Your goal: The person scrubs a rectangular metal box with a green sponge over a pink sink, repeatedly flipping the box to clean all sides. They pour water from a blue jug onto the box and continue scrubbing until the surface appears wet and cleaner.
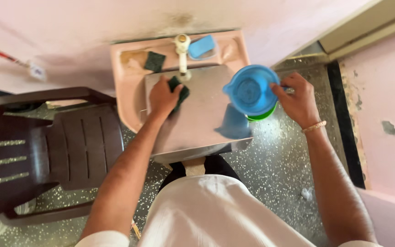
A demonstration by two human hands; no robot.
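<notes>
Hands: two, both the person's own.
Left hand (162, 97): lies palm down on a dark green scrub pad (179, 90), fingers curled over it, pressing it on a steel tray (197, 123).
Right hand (298, 99): closed on the handle of a blue mug (251, 91), held tilted over the tray's right corner.
Tray: one, flat and shiny, lying across the pink basin (129, 77) and jutting past its front edge toward the person.
Scrub pads: two (the second (154, 61) lies loose on the basin's back ledge, left of the tap).
Tap: one (182, 50), pale, at the middle of the ledge, its spout touching the tray's far edge.
Soap dish: one, with a blue bar (202, 46) in it, just right of the tap.
Mug contents: cannot tell; only the blue inside shows.
Bucket: one, green (262, 115), a sliver showing under the mug, contents hidden.
Chair: one, dark brown plastic (46, 146), left of the basin on the speckled floor (280, 164).
</notes>
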